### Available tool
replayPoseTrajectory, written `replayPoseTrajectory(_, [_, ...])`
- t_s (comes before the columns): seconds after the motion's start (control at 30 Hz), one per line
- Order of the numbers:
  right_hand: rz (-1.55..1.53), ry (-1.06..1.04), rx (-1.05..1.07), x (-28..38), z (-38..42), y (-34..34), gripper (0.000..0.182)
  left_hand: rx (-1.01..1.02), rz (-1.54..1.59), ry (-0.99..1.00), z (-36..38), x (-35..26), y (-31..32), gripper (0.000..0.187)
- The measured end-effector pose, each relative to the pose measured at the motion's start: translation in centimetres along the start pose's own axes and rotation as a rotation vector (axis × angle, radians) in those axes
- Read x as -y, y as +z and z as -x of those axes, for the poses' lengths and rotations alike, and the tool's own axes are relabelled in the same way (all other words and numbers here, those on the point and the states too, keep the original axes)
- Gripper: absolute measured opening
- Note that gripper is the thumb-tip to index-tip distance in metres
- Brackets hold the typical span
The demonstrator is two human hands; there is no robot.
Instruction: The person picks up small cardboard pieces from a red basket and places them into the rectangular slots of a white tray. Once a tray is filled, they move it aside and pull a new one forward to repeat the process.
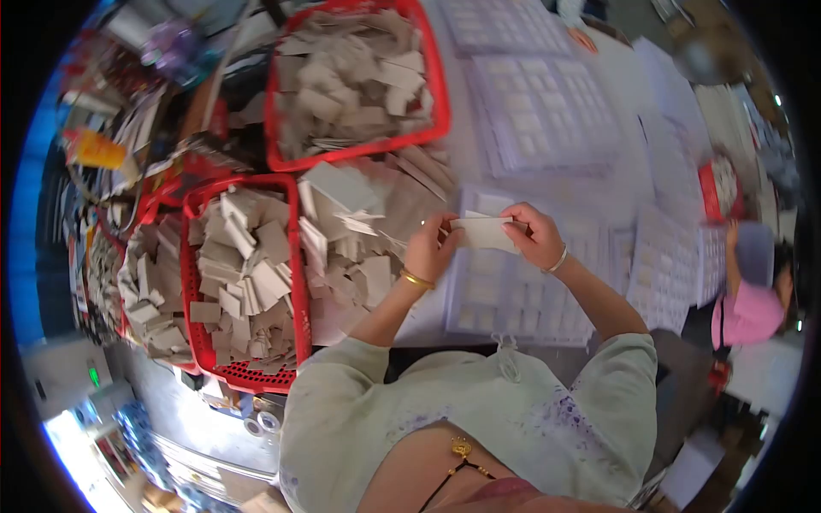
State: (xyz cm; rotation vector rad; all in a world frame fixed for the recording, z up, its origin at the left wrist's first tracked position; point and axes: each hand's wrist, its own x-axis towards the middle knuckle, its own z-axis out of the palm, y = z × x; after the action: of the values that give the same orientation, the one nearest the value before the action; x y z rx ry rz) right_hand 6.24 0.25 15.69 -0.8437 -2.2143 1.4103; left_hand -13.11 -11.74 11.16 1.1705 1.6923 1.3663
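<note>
Between both hands, a small pale rectangular card piece (485, 234) is held out flat. My left hand (430, 250), with a gold bangle at its wrist, pinches the card's left end. The other end is gripped by my right hand (536, 237), which wears a pale bracelet. A second pale edge shows just above the card, near the right fingers. Under the hands lies a translucent plastic tray (475, 301) with rows of compartments, pale pieces in several of them. Left of my left hand, a loose heap of card pieces (363, 224) spreads over the table.
Two red baskets of pale pieces, an upper basket (359, 152) and a lower basket (301, 316), stand left. Stacked translucent trays (547, 162) lie beyond my hands, and more trays (658, 282) to the right. A person in a pink top (751, 315) is at the far right.
</note>
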Motion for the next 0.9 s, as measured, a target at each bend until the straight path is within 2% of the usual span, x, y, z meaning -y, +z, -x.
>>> replayPoseTrajectory(0.03, [-0.026, 0.068, -0.020, -0.4, 1.8, -0.7, 0.020, 0.098, 0.052, -0.060, 0.0, 0.7, 1.4, 0.024])
replayPoseTrajectory(0.13, [-0.181, 0.286, 0.013, -1.2, 5.5, -2.7, 0.022, 0.108, 0.184, -0.117, 0.0, 2.2, 4.9, 0.024])
replayPoseTrajectory(0.23, [-0.048, 0.343, -0.167, -6.2, 8.1, -5.0, 0.027, 0.025, -0.071, 0.008, -1.9, 5.2, 6.9, 0.022])
replayPoseTrajectory(0.33, [-0.065, 0.363, -0.456, -10.8, 8.8, -8.0, 0.029, -0.016, -0.263, 0.078, -4.6, 7.4, 7.6, 0.021])
replayPoseTrajectory(0.43, [-0.127, 0.386, -0.502, -13.7, 8.7, -9.7, 0.026, 0.074, -0.354, -0.002, -6.9, 10.1, 9.0, 0.020])
replayPoseTrajectory(0.63, [-0.045, 0.445, -0.382, -18.4, 6.6, -10.1, 0.016, 0.123, -0.551, -0.005, -8.9, 10.5, 11.0, 0.018])
replayPoseTrajectory(0.73, [0.093, 0.421, -0.386, -21.1, 4.9, -9.5, 0.016, 0.111, -0.601, -0.022, -9.8, 10.7, 11.6, 0.018])
replayPoseTrajectory(0.9, [0.120, 0.410, -0.292, -22.7, 3.3, -9.0, 0.016, 0.199, -0.652, -0.102, -10.2, 10.8, 11.6, 0.019])
